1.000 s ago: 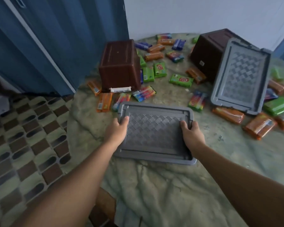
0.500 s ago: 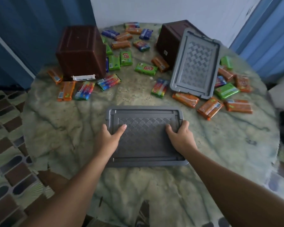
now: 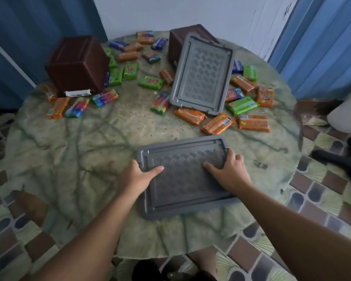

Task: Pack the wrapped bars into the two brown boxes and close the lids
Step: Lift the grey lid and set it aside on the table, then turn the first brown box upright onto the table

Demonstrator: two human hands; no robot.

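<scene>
Where bars (image 3: pixel 218 123) lie scattered, leaning lid (image 3: pixel 203 74).

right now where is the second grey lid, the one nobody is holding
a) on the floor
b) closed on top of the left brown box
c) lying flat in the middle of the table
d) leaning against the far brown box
d: the free grey lid stands tilted, its upper edge against the far brown box and its lower edge on the table among the wrapped bars, while both hands grip the near lid.
</scene>
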